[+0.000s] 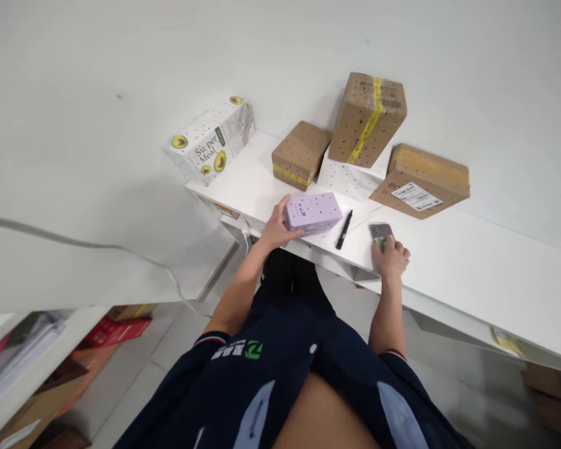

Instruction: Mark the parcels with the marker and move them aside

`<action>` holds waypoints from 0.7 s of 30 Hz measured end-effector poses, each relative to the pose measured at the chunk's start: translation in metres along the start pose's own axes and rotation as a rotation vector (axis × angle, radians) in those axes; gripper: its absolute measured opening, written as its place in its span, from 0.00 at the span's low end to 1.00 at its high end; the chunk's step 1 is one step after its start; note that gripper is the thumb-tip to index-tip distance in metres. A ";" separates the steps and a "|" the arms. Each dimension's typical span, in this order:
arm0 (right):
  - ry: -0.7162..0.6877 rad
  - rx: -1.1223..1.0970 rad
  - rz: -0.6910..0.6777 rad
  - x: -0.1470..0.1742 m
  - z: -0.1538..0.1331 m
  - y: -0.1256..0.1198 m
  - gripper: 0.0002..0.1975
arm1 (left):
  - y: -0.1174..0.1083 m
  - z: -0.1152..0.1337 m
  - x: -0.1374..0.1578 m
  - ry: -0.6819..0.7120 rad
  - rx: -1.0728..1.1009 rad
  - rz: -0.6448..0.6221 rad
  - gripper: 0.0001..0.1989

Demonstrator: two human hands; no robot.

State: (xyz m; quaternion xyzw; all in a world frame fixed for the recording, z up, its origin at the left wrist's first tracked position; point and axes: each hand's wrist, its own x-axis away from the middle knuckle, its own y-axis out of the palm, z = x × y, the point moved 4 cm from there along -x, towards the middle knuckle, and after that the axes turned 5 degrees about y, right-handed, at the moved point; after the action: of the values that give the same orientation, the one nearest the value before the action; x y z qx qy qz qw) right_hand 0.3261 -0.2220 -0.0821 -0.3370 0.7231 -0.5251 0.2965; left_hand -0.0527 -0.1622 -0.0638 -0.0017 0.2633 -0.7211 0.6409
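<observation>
At the left end of the counter [472, 268] stands the white box [210, 143], well apart from both hands. Next comes the left hand [277, 226], partly open, spanning the left end of the purple box [314, 212], thumb along its near side and fingers at the far left corner; it appears to have hold of it. The purple box lies on the counter near its front edge, straight off to the right of that hand, its long axis running left to right, so its free end points toward the marker [344, 230] just beside it. Farther right, beyond the marker, lies the phone [376, 230], its long axis pointing away from the person. The right hand [391, 255], fingers bent, covers its near end; whether it grips or merely rests cannot be told. The left hand is clearly the nearer to the purple box.
</observation>
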 end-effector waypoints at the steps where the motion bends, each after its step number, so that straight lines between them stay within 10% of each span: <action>1: -0.014 -0.018 0.024 0.000 -0.002 0.001 0.29 | -0.012 0.001 0.003 -0.026 -0.018 0.065 0.57; 9: -0.180 -0.492 0.196 0.015 -0.052 0.014 0.24 | -0.124 -0.017 -0.019 -0.275 -0.411 0.704 0.50; 21: -0.058 -0.632 0.160 0.015 -0.056 0.033 0.23 | -0.135 -0.087 -0.152 -0.412 -0.500 0.656 0.40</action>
State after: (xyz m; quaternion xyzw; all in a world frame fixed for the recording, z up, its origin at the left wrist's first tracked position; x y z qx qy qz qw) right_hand 0.2673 -0.1951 -0.0991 -0.3694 0.8657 -0.2398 0.2381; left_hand -0.1793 0.0166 -0.0361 -0.2161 0.2829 -0.3793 0.8540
